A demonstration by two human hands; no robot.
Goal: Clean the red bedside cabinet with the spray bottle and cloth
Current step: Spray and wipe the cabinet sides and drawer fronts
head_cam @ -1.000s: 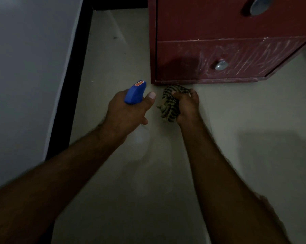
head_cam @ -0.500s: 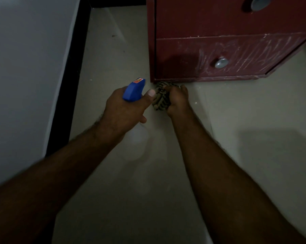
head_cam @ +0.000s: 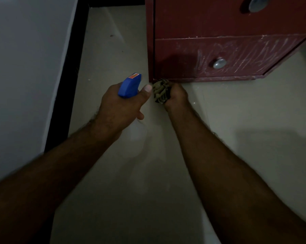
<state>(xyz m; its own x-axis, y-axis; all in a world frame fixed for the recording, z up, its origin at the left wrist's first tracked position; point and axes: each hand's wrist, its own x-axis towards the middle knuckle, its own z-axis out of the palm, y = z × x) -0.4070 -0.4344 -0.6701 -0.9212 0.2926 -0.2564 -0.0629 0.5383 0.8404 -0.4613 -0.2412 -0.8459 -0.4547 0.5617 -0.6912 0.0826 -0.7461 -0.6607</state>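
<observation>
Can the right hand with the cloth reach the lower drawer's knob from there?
Probably yes. The right hand grips the cloth at the base of the cabinet, and nothing stands between it and the lower knob.

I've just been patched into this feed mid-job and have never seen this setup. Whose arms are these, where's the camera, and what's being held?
No machine here: these are a person's two bare arms, seen from one wide camera worn on the head, looking forward and down. The left hand holds a spray bottle, its blue head pointing toward the red cabinet. The right hand holds a bunched striped cloth at the cabinet's bottom left corner, by the floor. The lower drawer shows pale streaks around its knob.
</observation>
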